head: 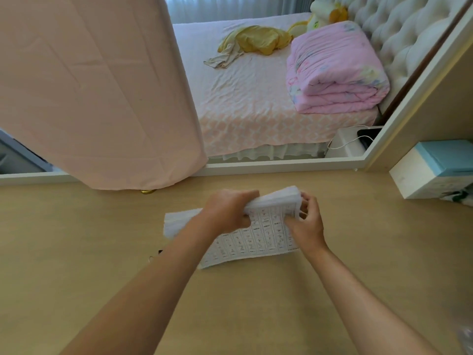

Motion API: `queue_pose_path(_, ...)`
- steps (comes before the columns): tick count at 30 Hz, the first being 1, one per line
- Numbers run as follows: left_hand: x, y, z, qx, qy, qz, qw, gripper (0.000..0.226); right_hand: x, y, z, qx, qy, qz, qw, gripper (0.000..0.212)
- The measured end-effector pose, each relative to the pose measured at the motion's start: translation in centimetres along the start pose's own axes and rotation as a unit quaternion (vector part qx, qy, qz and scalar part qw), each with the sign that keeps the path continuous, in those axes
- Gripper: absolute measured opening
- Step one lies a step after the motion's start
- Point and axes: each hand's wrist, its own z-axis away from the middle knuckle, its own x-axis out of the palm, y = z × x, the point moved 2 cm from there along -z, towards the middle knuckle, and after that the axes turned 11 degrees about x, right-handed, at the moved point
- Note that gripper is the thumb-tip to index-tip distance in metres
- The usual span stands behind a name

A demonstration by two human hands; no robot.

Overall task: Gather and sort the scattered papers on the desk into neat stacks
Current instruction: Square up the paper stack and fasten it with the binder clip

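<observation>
Both hands clamp the bent-up far end of the paper stack (258, 234): left hand (227, 213) curled over the top, right hand (304, 221) pinching the corner. Its near end lies on the wooden desk (102, 265), mid-desk, with a pink cloth (97, 93) hanging behind.

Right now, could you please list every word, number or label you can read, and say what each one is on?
No text can be read in this view.
Papers: printed grid of small characters, too blurred to read.
Box: dark marks at its lower right, too small to read.
</observation>
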Motion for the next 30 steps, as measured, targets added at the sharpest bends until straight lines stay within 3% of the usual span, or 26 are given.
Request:
queue_pose_path(3, -2.5, -1.8, 1.6, -0.075, 0.059, 0.178, 0.979, 0.041, -1.1, 0.9, -0.7, 0.088, -0.078, -0.102, 0.988, 0.101)
queue_pose_path(4, -3.0, -2.3, 2.2, -0.099, 0.083, 0.26, 0.957, 0.046, -1.0, 1.2, -0.7, 0.113, -0.15, -0.153, 0.97, 0.102)
queue_pose_path(7, -3.7, -3.1, 3.8, -0.172, 0.125, 0.471, 0.856, 0.047, -0.1, 0.3, 0.7, 0.165, -0.358, -0.249, 0.885, 0.071)
queue_pose_path(9, -2.8, -3.7, 4.7, -0.228, 0.118, 0.563, 0.786, 0.041, 0.7, -0.3, 1.4, 0.199, -0.436, -0.246, 0.842, 0.073)
queue_pose_path(11, -1.0, -4.6, 5.6, -0.272, 0.096, 0.603, 0.743, 0.039, 1.3, -0.4, 1.2, 0.219, -0.451, -0.209, 0.84, 0.067)
queue_pose_path(16, 4.5, -5.5, 7.9, -0.387, 0.073, 0.58, 0.713, 0.017, 3.1, 2.0, 0.7, 0.307, -0.354, -0.029, 0.883, 0.042)
queue_pose_path(19, 9.0, -5.9, 9.6, -0.438, 0.038, 0.582, 0.684, 0.024, 4.4, 4.6, 0.7, 0.358, -0.301, 0.091, 0.879, 0.036)
queue_pose_path(20, 10.4, -5.9, 10.2, -0.444, 0.019, 0.581, 0.682, 0.027, 4.9, 5.3, 0.7, 0.373, -0.286, 0.116, 0.875, 0.032)
queue_pose_path(23, 13.1, -6.0, 11.4, -0.438, -0.014, 0.528, 0.728, 0.034, 6.2, 6.1, 1.2, 0.372, -0.197, 0.165, 0.892, 0.023)
queue_pose_path(26, 14.3, -5.7, 11.1, -0.453, 0.023, 0.472, 0.756, 0.051, 7.6, 5.4, 2.2, 0.282, -0.102, 0.268, 0.915, 0.025)
queue_pose_path(30, 14.3, -4.8, 10.7, -0.463, 0.056, 0.386, 0.796, 0.045, 8.3, 5.0, 3.5, 0.183, -0.096, 0.317, 0.926, 0.029)
